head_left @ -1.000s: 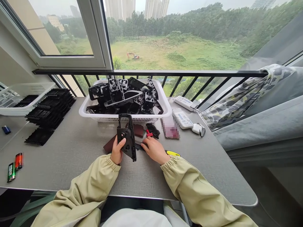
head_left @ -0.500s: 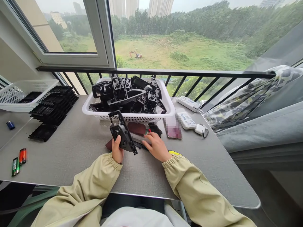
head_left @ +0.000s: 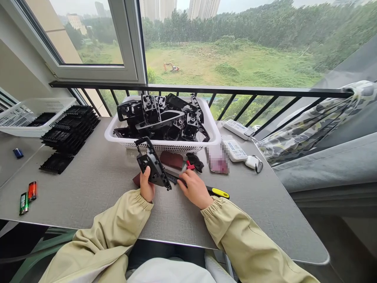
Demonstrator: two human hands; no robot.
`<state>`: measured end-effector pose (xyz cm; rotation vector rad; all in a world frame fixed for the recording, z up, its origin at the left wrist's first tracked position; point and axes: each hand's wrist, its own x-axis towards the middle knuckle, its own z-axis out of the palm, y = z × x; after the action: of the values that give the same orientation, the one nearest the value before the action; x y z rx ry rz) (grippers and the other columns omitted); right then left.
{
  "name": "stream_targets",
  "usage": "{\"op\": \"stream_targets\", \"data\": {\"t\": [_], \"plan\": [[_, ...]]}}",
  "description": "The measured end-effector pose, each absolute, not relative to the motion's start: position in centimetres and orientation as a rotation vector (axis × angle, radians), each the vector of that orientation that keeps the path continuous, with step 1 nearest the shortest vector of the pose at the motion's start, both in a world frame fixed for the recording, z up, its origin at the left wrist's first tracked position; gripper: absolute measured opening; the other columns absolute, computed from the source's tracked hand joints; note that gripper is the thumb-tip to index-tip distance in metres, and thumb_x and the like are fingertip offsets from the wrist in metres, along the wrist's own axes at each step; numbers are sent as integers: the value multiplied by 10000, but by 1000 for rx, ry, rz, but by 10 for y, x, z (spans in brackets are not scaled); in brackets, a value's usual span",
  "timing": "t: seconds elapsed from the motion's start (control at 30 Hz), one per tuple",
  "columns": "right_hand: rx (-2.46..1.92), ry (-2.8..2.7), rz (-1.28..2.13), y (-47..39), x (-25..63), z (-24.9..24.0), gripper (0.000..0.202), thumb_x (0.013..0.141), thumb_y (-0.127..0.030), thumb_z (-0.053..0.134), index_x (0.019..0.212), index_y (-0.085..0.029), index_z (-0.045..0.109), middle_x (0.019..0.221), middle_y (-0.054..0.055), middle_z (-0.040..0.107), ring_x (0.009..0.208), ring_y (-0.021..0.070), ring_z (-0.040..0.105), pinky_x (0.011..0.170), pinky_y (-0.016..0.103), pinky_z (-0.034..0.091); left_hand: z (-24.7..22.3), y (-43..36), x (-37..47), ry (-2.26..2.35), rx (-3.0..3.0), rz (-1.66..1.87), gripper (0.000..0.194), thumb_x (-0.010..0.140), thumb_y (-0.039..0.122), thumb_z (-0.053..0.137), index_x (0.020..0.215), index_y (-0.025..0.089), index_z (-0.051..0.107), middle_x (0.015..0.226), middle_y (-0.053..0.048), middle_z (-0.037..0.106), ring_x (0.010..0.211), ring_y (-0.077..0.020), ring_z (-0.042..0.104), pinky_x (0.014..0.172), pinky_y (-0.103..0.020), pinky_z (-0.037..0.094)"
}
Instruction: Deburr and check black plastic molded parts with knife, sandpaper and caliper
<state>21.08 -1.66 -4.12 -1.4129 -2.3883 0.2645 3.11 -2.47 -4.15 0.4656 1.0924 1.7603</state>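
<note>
My left hand (head_left: 146,188) is closed around a black molded plastic part (head_left: 152,169), holding it tilted above the table; an open frame forms its upper end. Just to the right, my right hand (head_left: 195,189) is low over the table, fingers curled onto the dark shaft of a hand tool with a yellow-and-black handle (head_left: 220,193). The fingertips partly hide the shaft, and I cannot make out the tool's exact kind. A dark red block (head_left: 171,160) lies behind the hands, beside a small red piece (head_left: 190,165) and a crumpled black item (head_left: 195,161).
A white basket (head_left: 113,137) heaped with black plastic parts stands at the back. Left are stacked black panels (head_left: 70,127), another white basket (head_left: 17,114) and several batteries (head_left: 32,190). A phone (head_left: 218,159), white boxes (head_left: 234,148) and an earbud case (head_left: 253,163) lie right.
My right hand has lowered slightly, its fingers curling in onto the tool's shaft. More of the yellow-and-black handle shows. My left hand keeps the black part almost still.
</note>
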Motion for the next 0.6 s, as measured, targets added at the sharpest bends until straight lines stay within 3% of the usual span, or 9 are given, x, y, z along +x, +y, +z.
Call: {"op": "stream_targets", "data": {"t": [0.1,0.27,0.4,0.6], "plan": [[-1494,-2142,169,-6,224,-44,220,916,-233,464,1033,-172,639,1089,141,606,979,272,557,873,417,468,-42,-26,31,1067,518,1715,432,704,511,692,1033,231,685,1092,-34,706,1114,-239,607,921,-335,476],[-1437,-2182,229,1,229,-51,217,903,-235,486,1020,-180,660,1040,116,650,947,264,571,857,405,467,-39,-28,31,992,525,1708,383,691,430,738,1021,238,709,1044,-23,719,1041,-221,633,909,-316,487],[-1477,-2207,269,-2,217,-54,283,900,-256,502,1139,-178,633,1219,131,606,1092,279,536,899,404,440,-37,-27,32,1005,509,1745,368,675,425,745,989,235,721,1031,-21,723,1008,-213,642,896,-304,486],[-1609,-2150,282,1,201,-51,368,914,-300,483,1245,-176,586,1204,148,635,1088,312,521,881,445,373,-37,-27,33,988,512,1716,357,681,414,745,989,234,721,1000,-19,722,967,-207,645,862,-302,494]]}}
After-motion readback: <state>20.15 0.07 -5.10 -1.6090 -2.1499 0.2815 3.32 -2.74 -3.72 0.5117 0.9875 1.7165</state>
